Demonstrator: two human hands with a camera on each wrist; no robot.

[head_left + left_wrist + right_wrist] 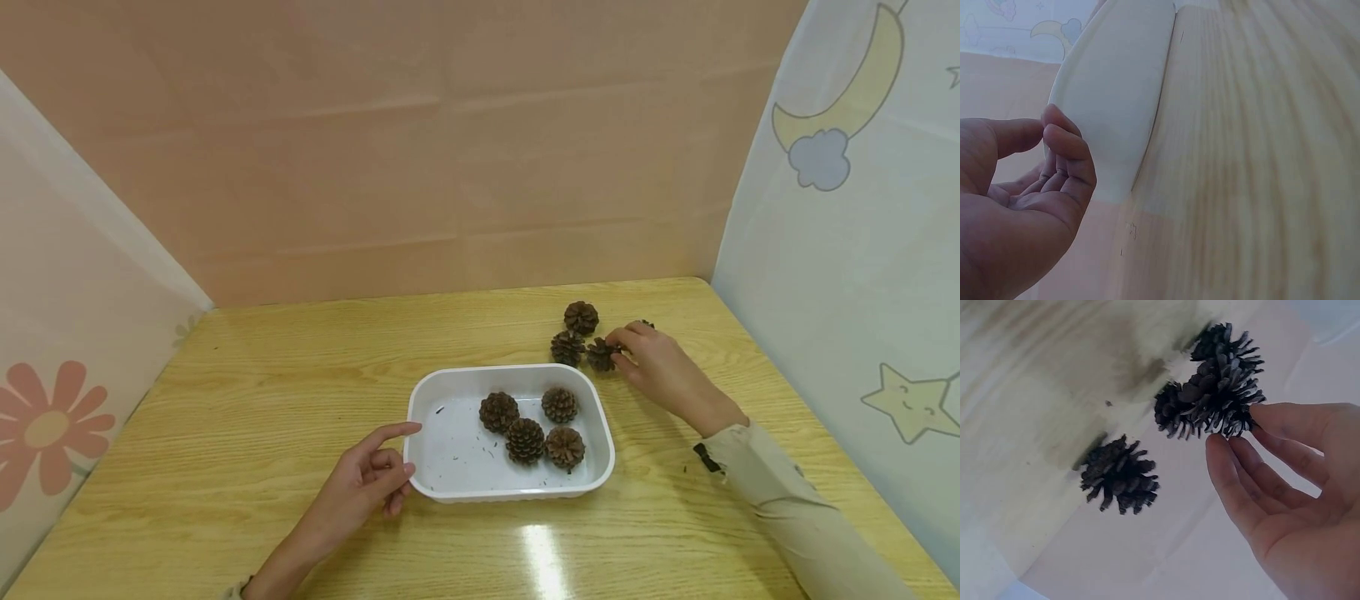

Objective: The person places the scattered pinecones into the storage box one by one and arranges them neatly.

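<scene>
My right hand (660,367) pinches a brown pine cone (601,355) by its scales, thumb and fingertips at its edge in the right wrist view. Two more pine cones lie close by, one (567,348) right beside the held one and another (581,317) behind. A separate pine cone (1120,475) is mostly hidden behind the hand in the head view. At the left end of a white rectangular tray (510,495), my left hand (367,477) holds the rim with thumb and fingertips. Several pine cones (524,441) sit in the tray's right half.
The tray stands on a wood-grain table (285,400). Small dark flakes are scattered on its floor. A peach backdrop (450,167) rises behind the table, with pale printed sheets at the left (82,250) and right (840,275).
</scene>
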